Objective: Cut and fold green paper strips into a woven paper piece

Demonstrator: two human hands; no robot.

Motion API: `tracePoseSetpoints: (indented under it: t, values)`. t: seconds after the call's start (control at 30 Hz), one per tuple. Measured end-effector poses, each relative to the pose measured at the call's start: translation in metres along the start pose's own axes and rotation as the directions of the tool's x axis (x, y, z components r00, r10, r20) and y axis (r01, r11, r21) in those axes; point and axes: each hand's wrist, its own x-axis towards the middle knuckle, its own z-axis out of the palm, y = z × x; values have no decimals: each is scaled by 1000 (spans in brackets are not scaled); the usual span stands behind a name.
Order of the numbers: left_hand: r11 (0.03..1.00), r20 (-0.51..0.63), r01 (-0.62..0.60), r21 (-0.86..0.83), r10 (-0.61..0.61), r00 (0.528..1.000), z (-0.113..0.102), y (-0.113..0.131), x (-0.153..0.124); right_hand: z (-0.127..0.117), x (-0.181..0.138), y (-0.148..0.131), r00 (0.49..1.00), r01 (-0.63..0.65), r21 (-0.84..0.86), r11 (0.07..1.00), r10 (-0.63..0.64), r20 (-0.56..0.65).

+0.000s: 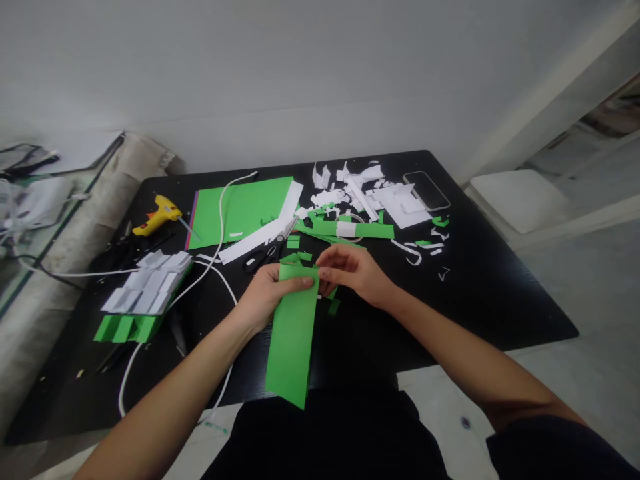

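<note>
I hold a long green paper strip [291, 337] upright over the black table [500, 293]; its lower end hangs past the near edge. My left hand [267, 297] is closed on the strip's upper left side, thumb across the front. My right hand [353, 270] pinches the strip's top right corner with bent fingers. Black scissors [264, 257] lie just beyond my hands.
A yellow glue gun [157, 215] with a white cable [220, 227] lies at the left. A green sheet [245, 210], folded white-and-green pieces [145, 293], paper scraps [350, 193] and a phone [427, 190] sit on the table. A white seat [520, 197] stands to the right.
</note>
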Motion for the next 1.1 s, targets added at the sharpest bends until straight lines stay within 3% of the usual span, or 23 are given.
tracePoseSetpoints:
  t: [0.13, 0.4, 0.6, 0.77, 1.1]
  values:
    - [999, -1, -24, 29, 24, 1000, 0, -2, 1, 2, -2, 1, 993, -93, -63, 994, 97, 71]
    - [999, 23, -39, 26, 38, 999, -1, -2, 2, 3, -2, 5, 999, -10, -170, 985, 19, 50]
    - [967, -116, -251, 53, 255, 960, -12, -1, 7, -5, 1, 0, 999, 35, -229, 973, -29, 28]
    - [929, -196, -332, 165, 361, 912, -18, -3, 8, -6, 3, 0, 999, 46, -247, 968, -43, 15]
    - [932, -167, -324, 162, 350, 922, -13, -1, 8, -10, 3, 1, 996, 67, -261, 963, -80, -40]
